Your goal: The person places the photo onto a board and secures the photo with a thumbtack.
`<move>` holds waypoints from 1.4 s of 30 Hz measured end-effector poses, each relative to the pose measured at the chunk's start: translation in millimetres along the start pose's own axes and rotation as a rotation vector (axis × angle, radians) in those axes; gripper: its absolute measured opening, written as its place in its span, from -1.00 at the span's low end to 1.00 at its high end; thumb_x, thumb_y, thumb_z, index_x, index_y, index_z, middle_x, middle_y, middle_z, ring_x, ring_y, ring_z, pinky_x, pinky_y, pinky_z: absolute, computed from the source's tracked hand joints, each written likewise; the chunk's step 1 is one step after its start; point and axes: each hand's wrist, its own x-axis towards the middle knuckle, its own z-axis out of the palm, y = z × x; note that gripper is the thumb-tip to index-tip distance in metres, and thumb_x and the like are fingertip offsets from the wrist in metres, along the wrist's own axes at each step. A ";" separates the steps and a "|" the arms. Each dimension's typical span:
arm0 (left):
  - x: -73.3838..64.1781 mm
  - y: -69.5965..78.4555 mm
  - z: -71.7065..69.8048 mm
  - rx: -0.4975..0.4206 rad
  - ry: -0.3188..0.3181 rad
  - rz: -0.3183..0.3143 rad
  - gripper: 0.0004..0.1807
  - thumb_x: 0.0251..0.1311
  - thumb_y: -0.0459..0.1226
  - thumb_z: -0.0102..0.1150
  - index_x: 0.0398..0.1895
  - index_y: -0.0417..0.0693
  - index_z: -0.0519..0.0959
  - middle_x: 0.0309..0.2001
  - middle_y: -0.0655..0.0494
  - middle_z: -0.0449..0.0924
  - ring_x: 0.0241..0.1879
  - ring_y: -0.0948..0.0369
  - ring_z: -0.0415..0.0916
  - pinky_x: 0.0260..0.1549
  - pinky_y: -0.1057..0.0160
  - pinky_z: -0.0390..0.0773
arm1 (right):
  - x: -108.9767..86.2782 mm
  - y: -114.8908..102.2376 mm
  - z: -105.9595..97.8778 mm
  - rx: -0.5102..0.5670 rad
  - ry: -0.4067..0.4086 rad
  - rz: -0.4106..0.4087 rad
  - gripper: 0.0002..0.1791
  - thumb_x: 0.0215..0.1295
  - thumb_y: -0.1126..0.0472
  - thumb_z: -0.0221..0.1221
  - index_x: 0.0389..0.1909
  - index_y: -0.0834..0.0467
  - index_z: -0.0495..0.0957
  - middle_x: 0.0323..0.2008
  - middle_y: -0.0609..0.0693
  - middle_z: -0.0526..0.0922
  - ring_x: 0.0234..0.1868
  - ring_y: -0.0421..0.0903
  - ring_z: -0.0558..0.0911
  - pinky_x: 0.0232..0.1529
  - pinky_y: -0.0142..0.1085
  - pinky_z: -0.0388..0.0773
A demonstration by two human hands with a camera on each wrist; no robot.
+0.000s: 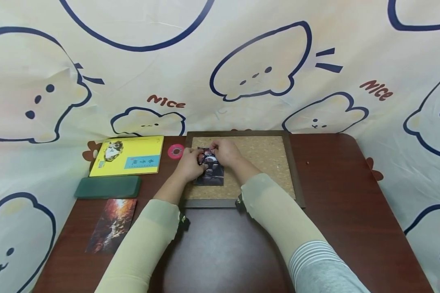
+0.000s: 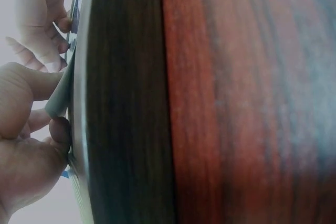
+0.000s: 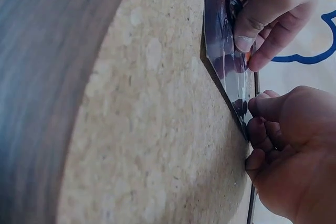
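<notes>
A dark, glossy picture card [image 1: 213, 176] lies over the left part of a framed cork board [image 1: 256, 171]. My left hand [image 1: 191, 165] grips the card's left side. In the left wrist view a pale flap [image 2: 60, 95] of the card bends up between that hand's thumb and fingers. At the card's upper right corner, my right hand [image 1: 226, 154] pinches the edge with curled fingers. The right wrist view has the right hand [image 3: 289, 145] at the corner and the left hand [image 3: 278, 17] across the card, thumb on its face. Fingers hide the card's upper part.
Left of the board lie a pink round disc [image 1: 176, 151], a yellow book [image 1: 146, 146], a dark green case [image 1: 108, 187] and a second picture card [image 1: 111, 228] in red and brown tones. The brown table [image 1: 344, 195] extends to the right. A patterned cloth [image 1: 242, 114] hangs behind.
</notes>
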 end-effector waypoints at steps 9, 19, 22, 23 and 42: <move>-0.4 -0.6 0.9 -0.001 -0.001 0.000 -0.28 0.31 -0.21 0.33 0.50 -0.23 0.36 0.41 -0.32 0.17 0.32 -0.20 0.37 0.33 -0.11 0.39 | 7.9 3.3 2.9 -0.006 -0.028 -0.011 -0.78 0.56 0.26 0.07 -0.06 0.08 0.71 -0.09 -0.02 0.73 0.00 -0.05 0.66 0.12 -0.14 0.56; 0.9 -2.9 3.5 -0.011 0.008 0.009 -0.29 0.30 -0.22 0.34 0.48 -0.24 0.38 0.40 -0.31 0.18 0.32 -0.18 0.37 0.35 -0.09 0.37 | 13.5 -1.9 0.7 -0.076 -0.076 -0.004 -0.74 0.57 0.26 0.02 -0.06 0.06 0.72 -0.10 -0.04 0.73 0.00 -0.06 0.66 0.13 -0.15 0.55; 0.9 -2.3 3.1 -0.010 0.008 0.008 -0.29 0.30 -0.22 0.35 0.48 -0.23 0.38 0.39 -0.31 0.18 0.31 -0.18 0.38 0.34 -0.09 0.38 | 15.4 -4.7 -1.5 -0.114 -0.101 0.004 -0.73 0.57 0.25 0.02 -0.07 0.04 0.72 -0.11 -0.05 0.73 -0.02 -0.06 0.66 0.13 -0.16 0.55; 1.0 -2.1 2.8 -0.008 0.008 0.007 -0.29 0.30 -0.22 0.35 0.48 -0.23 0.38 0.39 -0.31 0.18 0.31 -0.18 0.38 0.34 -0.09 0.38 | 15.9 -5.6 -2.1 -0.125 -0.109 0.006 -0.73 0.57 0.25 0.02 -0.07 0.04 0.72 -0.11 -0.05 0.73 -0.03 -0.07 0.66 0.12 -0.16 0.55; 1.1 -3.2 1.6 0.016 0.013 0.009 -0.28 0.30 -0.21 0.34 0.50 -0.22 0.37 0.39 -0.31 0.20 0.32 -0.17 0.37 0.35 -0.07 0.37 | 21.7 -1.1 2.3 -0.089 -0.069 0.001 -0.73 0.55 0.22 0.06 -0.03 0.07 0.75 -0.06 0.00 0.76 0.01 -0.01 0.68 0.13 -0.14 0.55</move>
